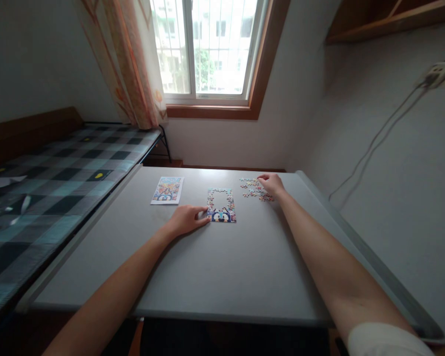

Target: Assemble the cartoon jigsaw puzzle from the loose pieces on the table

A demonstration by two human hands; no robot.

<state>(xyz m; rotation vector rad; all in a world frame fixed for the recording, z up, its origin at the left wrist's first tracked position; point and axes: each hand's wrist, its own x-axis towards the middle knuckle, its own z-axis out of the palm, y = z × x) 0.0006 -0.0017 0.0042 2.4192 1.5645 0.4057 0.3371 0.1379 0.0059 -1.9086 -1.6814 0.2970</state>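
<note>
A partly assembled jigsaw puzzle (pixel 222 216) lies flat on the table, its middle an open gap and a blue-and-white face along its near edge. My left hand (pixel 188 219) rests at its left side, thumb and index finger apart, fingertips touching the puzzle's edge. Loose puzzle pieces (pixel 250 194) are spread to the right of the puzzle. Over the far right of these pieces is my right hand (pixel 272 184), its fingers pinched together; whatever they hold is too small to make out. A printed reference picture (pixel 167 190) lies to the left of the puzzle.
The grey table (pixel 222 277) has raised side edges. A bed with a checked cover (pixel 107 148) stands along the left. Behind the table are a window (pixel 218 49) and a curtain (pixel 122 64). A cable (pixel 374 143) hangs on the right wall.
</note>
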